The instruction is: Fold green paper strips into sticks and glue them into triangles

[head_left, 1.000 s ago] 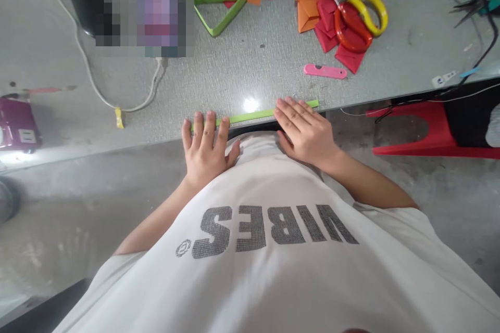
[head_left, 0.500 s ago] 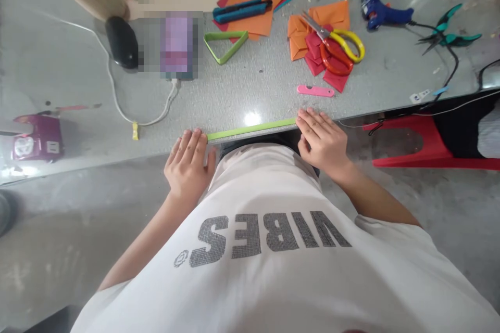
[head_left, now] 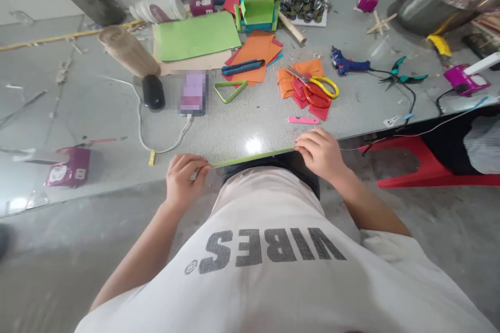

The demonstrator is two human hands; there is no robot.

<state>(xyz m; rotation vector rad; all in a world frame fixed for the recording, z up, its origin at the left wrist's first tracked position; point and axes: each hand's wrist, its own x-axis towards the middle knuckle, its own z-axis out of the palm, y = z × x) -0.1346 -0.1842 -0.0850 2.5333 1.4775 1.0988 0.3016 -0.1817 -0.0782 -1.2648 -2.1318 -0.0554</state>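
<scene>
A long, narrow green strip (head_left: 253,157) stretches along the front edge of the grey table (head_left: 234,130). My left hand (head_left: 186,177) pinches its left end between thumb and fingers. At the right end, my right hand (head_left: 317,152) has its fingertips and thumb closed on the strip. Beyond the strip lie a green triangular paper frame (head_left: 230,92) and a pink folded cutter (head_left: 303,120). Scissors (head_left: 316,89) with red and yellow handles rest on red and orange paper pieces (head_left: 310,66).
Farther back are a blue cutter (head_left: 242,67), a phone (head_left: 194,91) with a white cable, green sheets (head_left: 199,37), a bottle (head_left: 128,52), a blue glue gun (head_left: 349,62), pliers (head_left: 404,77) and a metal bowl (head_left: 425,5). A red stool (head_left: 414,161) stands below the table's right side.
The camera view has tilted up, showing more of the table's back. My hands have gone from lying flat on the strip's ends to pinching them.
</scene>
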